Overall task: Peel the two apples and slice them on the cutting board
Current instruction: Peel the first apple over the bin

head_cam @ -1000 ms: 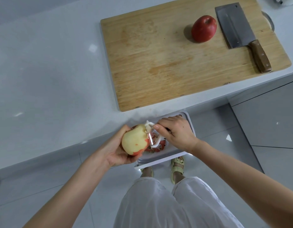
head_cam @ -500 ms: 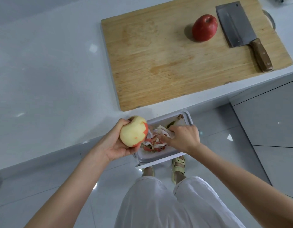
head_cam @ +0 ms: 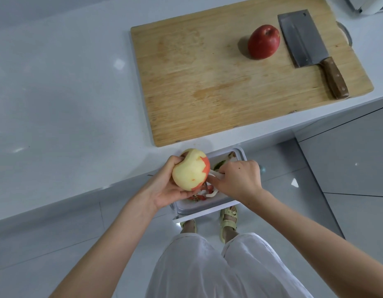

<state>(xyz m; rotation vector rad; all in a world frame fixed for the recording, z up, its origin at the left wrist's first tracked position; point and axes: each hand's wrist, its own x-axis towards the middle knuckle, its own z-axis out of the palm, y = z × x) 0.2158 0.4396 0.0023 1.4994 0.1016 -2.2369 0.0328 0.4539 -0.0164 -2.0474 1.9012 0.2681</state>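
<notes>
Since half a second ago, the right hand [head_cam: 237, 179] has come up out of the bin [head_cam: 240, 152], and its peeler [head_cam: 216, 174] meets the apple [head_cam: 189, 169] again.

Head view: the left hand [head_cam: 164, 188] cups the apple from the left and below, fingers curled round it. The right hand grips the peeler's white handle, blade at the red strip on the apple's right side. Both hands sit close together over the bin, just near of the counter [head_cam: 57, 93] edge.

Peeling the first apple looks nearly done. The next move calls for strokes along the remaining skin, turning the fruit.

The second apple [head_cam: 264, 41] lies unpeeled far right on the board [head_cam: 207, 82], beside the cleaver [head_cam: 302, 39].
</notes>
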